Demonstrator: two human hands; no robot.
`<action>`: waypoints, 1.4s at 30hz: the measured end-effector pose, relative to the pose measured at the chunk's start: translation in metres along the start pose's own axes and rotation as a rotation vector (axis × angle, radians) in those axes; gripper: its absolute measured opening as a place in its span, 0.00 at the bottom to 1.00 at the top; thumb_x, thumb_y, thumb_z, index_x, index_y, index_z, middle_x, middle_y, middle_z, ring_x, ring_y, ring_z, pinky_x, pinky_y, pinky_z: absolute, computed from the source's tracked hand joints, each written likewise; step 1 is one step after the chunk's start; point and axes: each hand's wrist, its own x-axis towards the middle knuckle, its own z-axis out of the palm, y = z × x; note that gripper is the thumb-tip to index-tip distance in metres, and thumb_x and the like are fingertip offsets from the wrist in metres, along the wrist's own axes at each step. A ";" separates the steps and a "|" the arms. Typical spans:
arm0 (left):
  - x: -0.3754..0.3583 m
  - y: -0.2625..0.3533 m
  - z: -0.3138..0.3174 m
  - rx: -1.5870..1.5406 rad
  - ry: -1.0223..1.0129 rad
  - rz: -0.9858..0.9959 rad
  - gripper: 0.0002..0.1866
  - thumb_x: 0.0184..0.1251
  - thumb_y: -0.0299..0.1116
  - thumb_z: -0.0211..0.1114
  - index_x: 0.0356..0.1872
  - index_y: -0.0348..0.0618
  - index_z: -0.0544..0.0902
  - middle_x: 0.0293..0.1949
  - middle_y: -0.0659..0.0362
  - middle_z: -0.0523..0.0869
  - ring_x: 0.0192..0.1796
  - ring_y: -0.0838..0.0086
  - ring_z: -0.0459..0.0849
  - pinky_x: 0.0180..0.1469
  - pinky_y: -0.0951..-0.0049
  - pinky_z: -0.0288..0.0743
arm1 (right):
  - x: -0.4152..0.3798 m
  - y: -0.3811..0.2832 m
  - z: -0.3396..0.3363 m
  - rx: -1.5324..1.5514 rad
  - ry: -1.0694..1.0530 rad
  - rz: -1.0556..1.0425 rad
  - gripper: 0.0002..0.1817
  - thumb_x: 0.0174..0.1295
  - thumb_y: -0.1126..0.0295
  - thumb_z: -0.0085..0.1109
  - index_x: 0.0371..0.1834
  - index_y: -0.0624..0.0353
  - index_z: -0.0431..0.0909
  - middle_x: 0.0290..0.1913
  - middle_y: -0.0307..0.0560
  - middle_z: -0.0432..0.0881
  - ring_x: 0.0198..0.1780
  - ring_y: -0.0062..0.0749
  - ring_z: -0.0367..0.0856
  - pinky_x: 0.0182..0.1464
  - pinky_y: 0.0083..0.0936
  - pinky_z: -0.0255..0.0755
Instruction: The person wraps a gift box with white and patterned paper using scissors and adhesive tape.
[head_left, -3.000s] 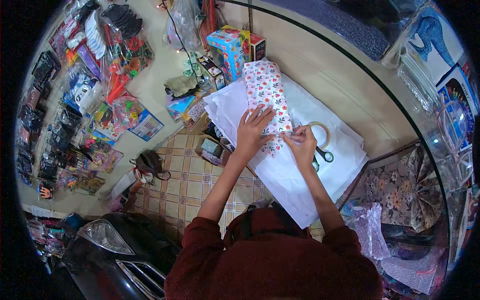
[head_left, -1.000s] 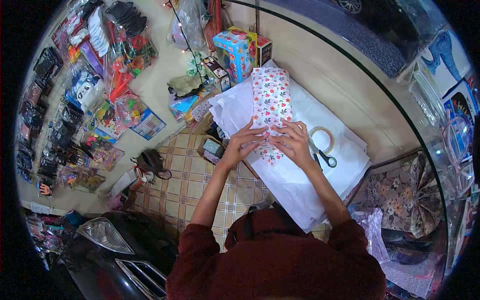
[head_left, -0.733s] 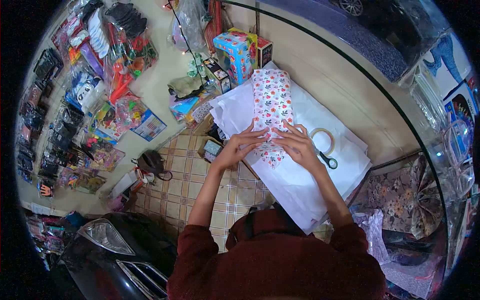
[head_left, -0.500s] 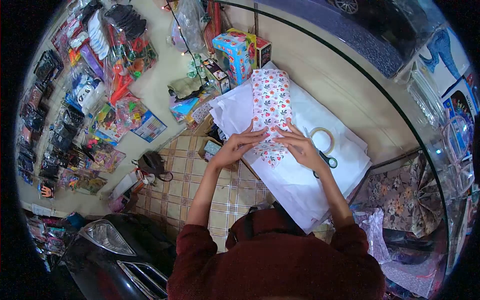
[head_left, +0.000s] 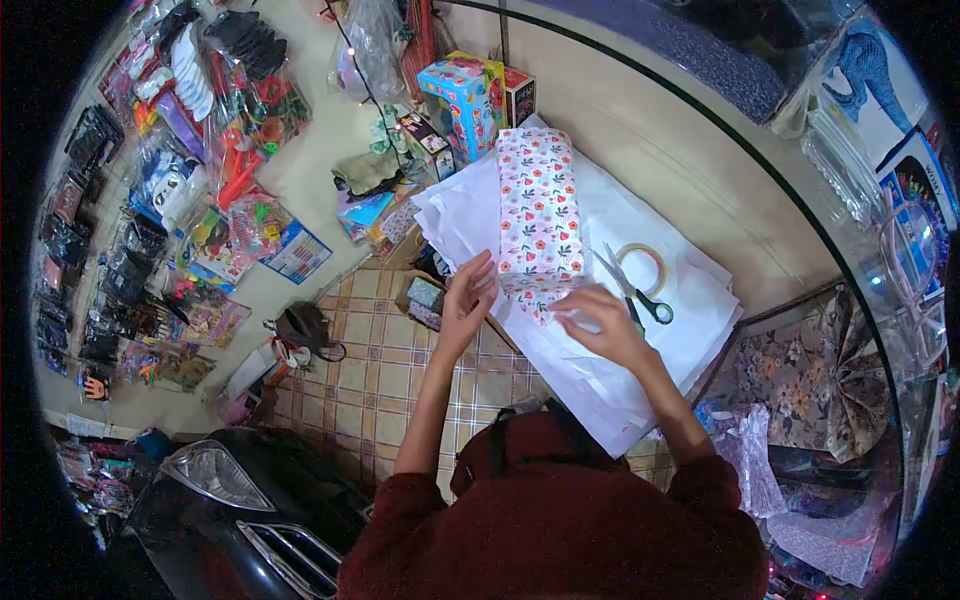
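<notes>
A long box wrapped in white floral paper (head_left: 540,205) lies on stacked white sheets (head_left: 620,215). My left hand (head_left: 468,300) is raised just left of the box's near end, its fingers apart and holding nothing. By the flap of floral paper at that same end is my right hand (head_left: 602,322), with thumb and fingers bent toward the flap; motion blur hides whether they pinch it. Scissors (head_left: 640,292) with dark handles rest on the sheets beyond my right hand, their blades partly spread. A roll of tape (head_left: 640,268) lies beside them.
Colourful toy boxes (head_left: 465,105) stand behind the sheets. A curved glass edge (head_left: 740,125) runs along the right. Packaged goods (head_left: 240,110) hang on the left wall. A black toy vehicle (head_left: 230,500) is at lower left, on the tiled floor (head_left: 375,400).
Both hands have come off the top of the box's near end. My left hand moved left and opened; my right hand moved down toward the flap. The scissors' blades show more fully.
</notes>
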 end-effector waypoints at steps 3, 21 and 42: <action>-0.013 -0.008 0.000 0.074 0.042 -0.094 0.24 0.66 0.22 0.58 0.63 0.34 0.68 0.61 0.50 0.73 0.62 0.67 0.74 0.64 0.68 0.67 | -0.004 0.011 0.015 -0.058 -0.114 0.024 0.13 0.54 0.74 0.63 0.44 0.58 0.81 0.44 0.46 0.81 0.50 0.42 0.78 0.55 0.32 0.70; -0.033 -0.012 0.022 0.920 -0.251 0.347 0.19 0.54 0.32 0.65 0.50 0.49 0.83 0.53 0.63 0.82 0.57 0.61 0.74 0.58 0.64 0.62 | -0.016 0.027 0.038 -0.328 -0.030 -0.034 0.13 0.54 0.61 0.66 0.38 0.56 0.84 0.40 0.42 0.83 0.42 0.39 0.81 0.45 0.32 0.73; -0.032 -0.008 0.022 1.002 -0.277 0.298 0.16 0.56 0.35 0.63 0.47 0.49 0.83 0.46 0.62 0.83 0.47 0.67 0.74 0.50 0.65 0.60 | -0.019 0.049 0.041 -0.354 -0.105 -0.206 0.10 0.60 0.68 0.60 0.40 0.62 0.82 0.42 0.44 0.83 0.43 0.36 0.81 0.49 0.31 0.72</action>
